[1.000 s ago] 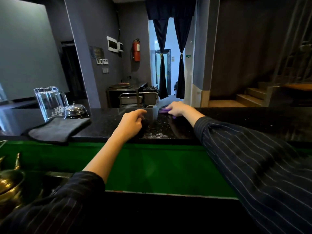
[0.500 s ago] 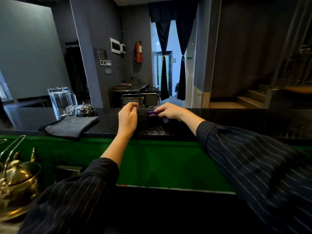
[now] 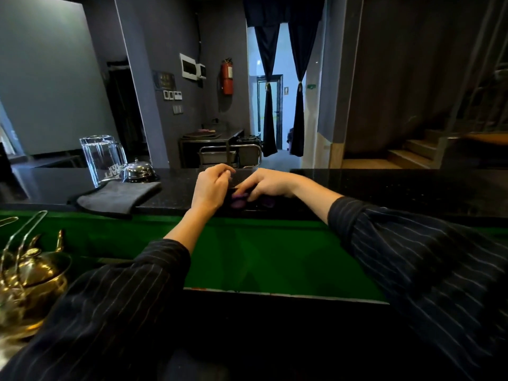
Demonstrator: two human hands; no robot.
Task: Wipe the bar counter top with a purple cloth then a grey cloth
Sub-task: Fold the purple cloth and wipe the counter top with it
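The black speckled bar counter top [image 3: 384, 188] runs across the middle of the view. My right hand [image 3: 268, 184] presses down on the purple cloth [image 3: 237, 199], which shows only as small folds under the fingers near the counter's near edge. My left hand [image 3: 211, 187] rests on the counter just left of the cloth, fingers curled and touching its left end. The grey cloth [image 3: 118, 198] lies folded flat on the counter to the left, its near edge hanging slightly over the counter's front.
A clear glass beer jug [image 3: 100, 158] and a chrome service bell [image 3: 138, 169] stand behind the grey cloth. A brass kettle [image 3: 33, 281] sits low at the left below the counter. A green panel [image 3: 261, 257] lines the counter's inner face.
My right hand drew the purple cloth from the counter's far side toward the near edge. My left hand moved right and closer to the cloth. The view shifted left.
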